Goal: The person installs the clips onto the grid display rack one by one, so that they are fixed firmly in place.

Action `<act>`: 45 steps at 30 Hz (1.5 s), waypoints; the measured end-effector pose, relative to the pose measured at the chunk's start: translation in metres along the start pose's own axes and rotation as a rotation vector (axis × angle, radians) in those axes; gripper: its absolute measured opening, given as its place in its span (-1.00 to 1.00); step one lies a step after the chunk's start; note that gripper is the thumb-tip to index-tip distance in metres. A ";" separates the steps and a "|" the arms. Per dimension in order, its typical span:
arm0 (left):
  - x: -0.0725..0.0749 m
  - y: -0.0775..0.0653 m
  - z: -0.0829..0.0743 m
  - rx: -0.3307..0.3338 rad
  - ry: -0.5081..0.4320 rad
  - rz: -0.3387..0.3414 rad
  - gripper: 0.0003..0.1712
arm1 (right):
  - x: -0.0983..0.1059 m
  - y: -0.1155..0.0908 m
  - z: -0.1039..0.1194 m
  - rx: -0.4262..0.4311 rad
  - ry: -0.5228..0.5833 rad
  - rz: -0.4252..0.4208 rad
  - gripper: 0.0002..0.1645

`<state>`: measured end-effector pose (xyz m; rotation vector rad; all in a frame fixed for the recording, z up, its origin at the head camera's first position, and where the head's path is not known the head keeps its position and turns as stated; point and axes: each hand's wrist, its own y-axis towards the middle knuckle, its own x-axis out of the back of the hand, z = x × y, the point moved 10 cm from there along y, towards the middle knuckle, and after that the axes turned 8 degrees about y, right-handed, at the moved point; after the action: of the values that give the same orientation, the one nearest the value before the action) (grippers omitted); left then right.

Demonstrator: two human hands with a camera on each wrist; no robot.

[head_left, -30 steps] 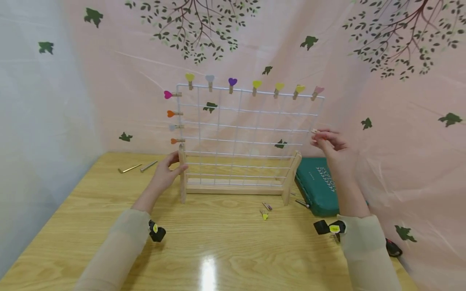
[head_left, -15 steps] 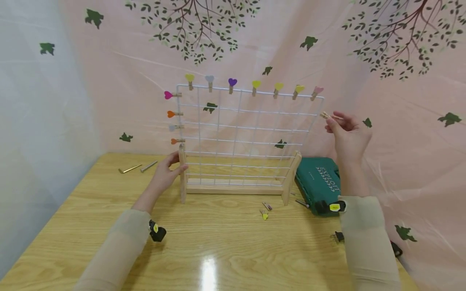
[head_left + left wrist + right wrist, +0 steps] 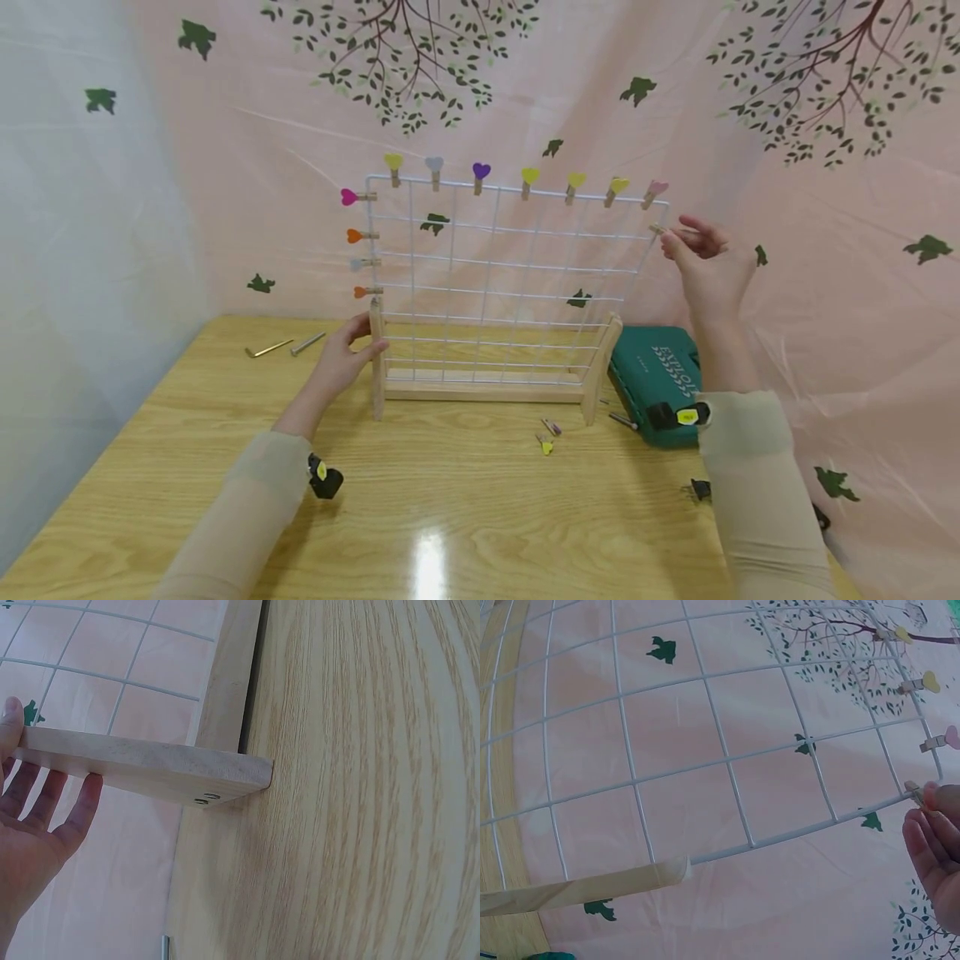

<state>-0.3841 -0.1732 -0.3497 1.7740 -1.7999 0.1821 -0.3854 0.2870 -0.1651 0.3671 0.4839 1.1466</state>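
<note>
A white wire grid (image 3: 502,187) stands upright in a wooden stand (image 3: 480,392). Heart clothespins, such as a purple one (image 3: 481,172) and a pink one (image 3: 657,190), line its top bar; several more, such as a magenta one (image 3: 348,197), run down its left side. My left hand (image 3: 345,354) grips the stand's left post, thumb in front and fingers behind; the left wrist view shows the post (image 3: 150,761) from its side. My right hand (image 3: 708,258) pinches a small wooden clothespin (image 3: 913,789) whose tip overlaps the grid's right edge wire, below the top corner. Its heart is hidden by the fingers.
Two loose clothespins, one with a yellow heart (image 3: 546,447), lie before the stand. A green case (image 3: 656,383) is at the right, beside a screw (image 3: 622,421). A brass hex key (image 3: 268,348) and a bolt (image 3: 307,343) lie at the left. Patterned cloth hangs behind.
My right hand has risen along the grid's right side with the clothespin, swung outward, then come back in to the edge wire near the top. My left hand has stayed on the post.
</note>
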 end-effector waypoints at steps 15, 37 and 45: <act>0.003 0.004 0.002 -0.020 -0.014 0.002 -0.38 | -0.025 -0.066 -0.020 0.186 -0.428 0.298 -0.55; 0.003 0.004 0.003 -0.029 -0.023 0.005 -0.38 | -0.065 -0.187 -0.222 0.015 -0.736 1.097 -0.73; 0.002 0.003 0.000 -0.028 0.001 0.007 -0.37 | -0.066 -0.190 -0.233 -0.073 -0.769 1.099 -0.92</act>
<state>-0.3865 -0.1752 -0.3478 1.7481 -1.7998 0.1589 -0.3857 0.1628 -0.4466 1.0235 -0.5289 1.9147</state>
